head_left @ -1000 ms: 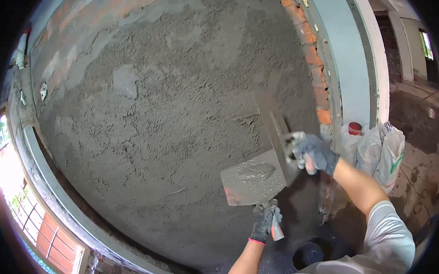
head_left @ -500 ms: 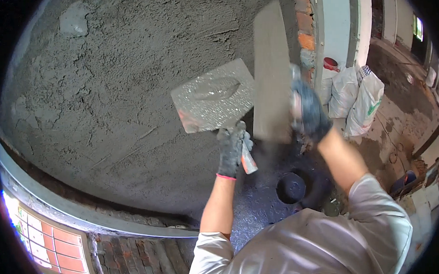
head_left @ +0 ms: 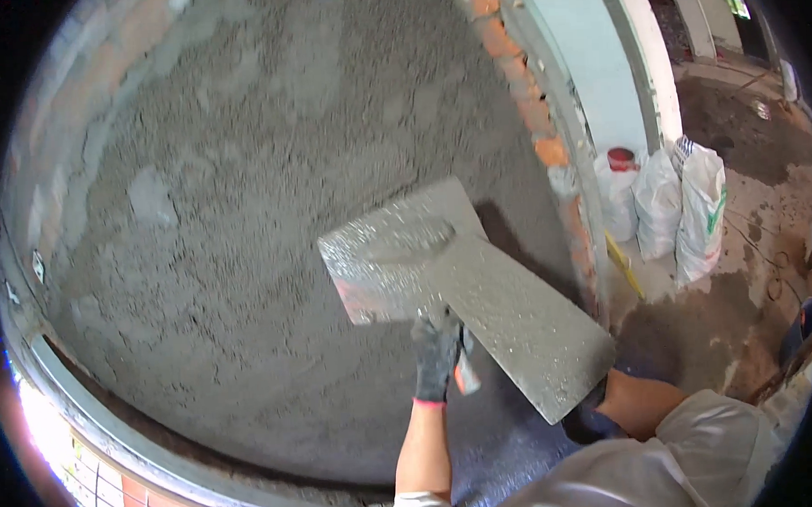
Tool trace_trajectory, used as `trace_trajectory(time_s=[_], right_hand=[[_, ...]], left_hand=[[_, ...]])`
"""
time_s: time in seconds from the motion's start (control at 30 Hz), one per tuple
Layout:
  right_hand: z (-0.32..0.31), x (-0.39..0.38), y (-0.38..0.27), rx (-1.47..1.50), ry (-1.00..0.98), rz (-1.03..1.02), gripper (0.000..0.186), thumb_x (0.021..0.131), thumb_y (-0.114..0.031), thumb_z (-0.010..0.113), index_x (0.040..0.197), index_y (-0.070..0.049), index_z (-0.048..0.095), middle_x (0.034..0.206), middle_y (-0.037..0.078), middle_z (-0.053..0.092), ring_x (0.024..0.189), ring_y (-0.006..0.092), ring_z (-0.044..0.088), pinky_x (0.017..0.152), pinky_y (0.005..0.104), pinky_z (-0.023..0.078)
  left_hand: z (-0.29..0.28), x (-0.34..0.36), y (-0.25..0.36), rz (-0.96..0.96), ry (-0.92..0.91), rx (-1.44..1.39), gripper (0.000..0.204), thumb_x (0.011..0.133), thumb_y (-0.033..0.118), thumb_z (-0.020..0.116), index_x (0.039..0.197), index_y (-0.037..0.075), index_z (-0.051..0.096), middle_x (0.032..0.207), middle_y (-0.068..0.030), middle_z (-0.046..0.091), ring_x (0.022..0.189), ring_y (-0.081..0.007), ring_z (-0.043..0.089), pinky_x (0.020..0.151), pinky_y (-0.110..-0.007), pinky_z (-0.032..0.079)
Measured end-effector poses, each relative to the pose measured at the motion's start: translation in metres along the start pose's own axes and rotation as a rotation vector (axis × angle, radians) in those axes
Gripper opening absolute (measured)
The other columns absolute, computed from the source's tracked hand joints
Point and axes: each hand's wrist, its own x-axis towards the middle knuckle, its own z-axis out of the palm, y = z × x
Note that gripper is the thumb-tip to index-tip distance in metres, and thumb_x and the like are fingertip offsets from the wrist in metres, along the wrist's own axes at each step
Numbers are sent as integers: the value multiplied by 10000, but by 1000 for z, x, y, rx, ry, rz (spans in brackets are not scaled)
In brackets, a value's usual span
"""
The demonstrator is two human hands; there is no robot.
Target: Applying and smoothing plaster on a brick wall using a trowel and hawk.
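Observation:
My left hand, in a dark glove with a pink cuff, is closed under a rectangular plastering hawk. A low mound of wet mortar lies on it. An orange and pale handle sticks out beside that hand. My right hand, also gloved, is mostly hidden behind a long grey plastering float that it grips. The float slants down to the right, with its upper left end overlapping the hawk beside the mortar. Both tools are in front of a wall covered in rough wet plaster.
Exposed bricks edge the plaster on the right. Beyond them several white sacks stand by a pale post, with a red container on top. A yellow strip leans nearby. A barred window is at lower left.
The float has swung from nearly upright beside the hawk to a slant, its upper end now over the hawk. My right hand has dropped lower. The view has shifted, showing more upper wall.

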Motion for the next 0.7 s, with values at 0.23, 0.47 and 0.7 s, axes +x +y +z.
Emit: trace_trajectory(time_s=[0.23, 0.47, 0.7], right_hand=[[-73, 11, -66, -825, 51, -482, 452, 931, -227, 603, 1351, -102, 490, 1308, 113, 559, 1180, 232, 547, 995, 378, 457], [-39, 103, -172, -187, 116, -542, 464, 970, -293, 556, 1386, -112, 453, 1319, 87, 557, 1130, 233, 586, 887, 374, 537], [23, 246, -377, -103, 187, -1045, 330, 931, -310, 560, 1183, -98, 549, 716, 10, 553, 536, 109, 540, 480, 286, 470]], left_hand=[[73, -26, 58, -485, -302, -692, 176, 889, 131, 661, 1048, 67, 619, 706, -21, 610, 542, -141, 570, 477, -307, 492], [140, -44, 56, -777, -137, -737, 244, 905, 186, 614, 1073, 20, 674, 709, -48, 638, 580, -145, 594, 533, -309, 489], [79, -98, 18, -802, 148, -611, 138, 896, 128, 646, 989, 28, 667, 656, -45, 620, 496, -167, 575, 468, -301, 475]])
